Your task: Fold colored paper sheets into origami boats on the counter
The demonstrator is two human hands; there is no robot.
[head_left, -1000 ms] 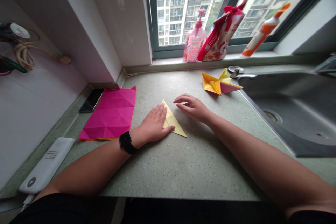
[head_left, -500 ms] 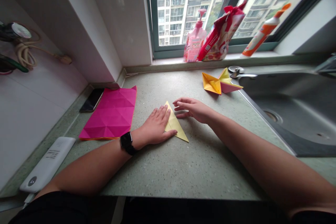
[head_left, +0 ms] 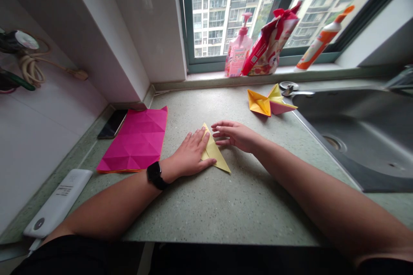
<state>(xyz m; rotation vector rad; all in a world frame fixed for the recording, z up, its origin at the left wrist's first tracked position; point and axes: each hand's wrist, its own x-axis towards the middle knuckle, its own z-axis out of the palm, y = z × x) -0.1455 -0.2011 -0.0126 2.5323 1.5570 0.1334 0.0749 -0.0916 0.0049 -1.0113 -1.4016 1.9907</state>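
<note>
A speckled pale-green stone countertop (head_left: 226,206) stretches below a green-framed glass window (head_left: 213,13), with a grey metal sink (head_left: 364,120) set into its right side. On the left lies a stack of creased magenta paper sheets (head_left: 134,139), orange showing at its lower edge. On the sill, a red-and-white printed plastic bag (head_left: 272,45) stands between a slim white-and-orange bottle (head_left: 319,47) and a clear pink pump bottle (head_left: 238,53). A white rectangular plastic block (head_left: 60,202) with a round dark spot lies at the near left.

The two hands are apart. The left hand (head_left: 192,152) lies flat, fingers extended; the right hand (head_left: 238,135) is loosely curled, with nothing in its grasp. Near the sink sit folded yellow-and-pink paper shapes (head_left: 259,104). A black glass-faced phone (head_left: 112,123) lies against the stack's left edge.

The pale-yellow folded paper triangle (head_left: 216,154) rests on the countertop, partly under the left hand. The right fingertips are just beside its upper edge; whether they touch it, I cannot tell. A black square-faced watch (head_left: 155,174) circles the left wrist.
</note>
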